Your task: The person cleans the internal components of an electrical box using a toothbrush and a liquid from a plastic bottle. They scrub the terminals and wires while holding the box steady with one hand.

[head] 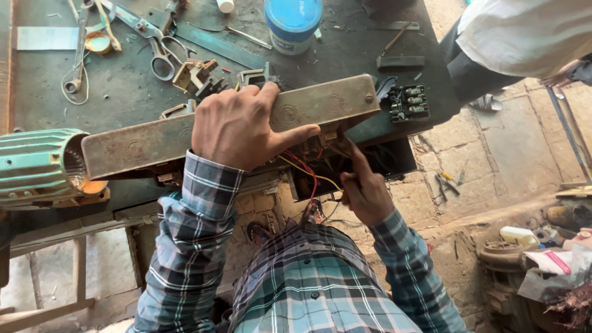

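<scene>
A: What are the hands doing, starting from the nearest?

B: The right hand is reaching into the open black switch box at the near edge of the bench. Its fingers are lying close together with the forefinger pointing among the red and yellow wires. I cannot tell if it is pinching one of them.

A: And the left hand?

B: The left hand is clamping over the long rusty metal cover, fingers curled on the far edge and thumb spread on the front face. I think it is holding the cover lifted and tilted so the inside of the box is staying open for the other hand.

A: What is lying around?

B: At the left, a green ribbed motor housing is lying on its side. Behind the cover, a black terminal block is sitting near the right bench edge, and scissors are lying farther back.

A: Any packages?

B: Far back, a round tub with a blue lid and white wall is standing upright. Beyond the bench, another person in a white garment is standing.
</scene>
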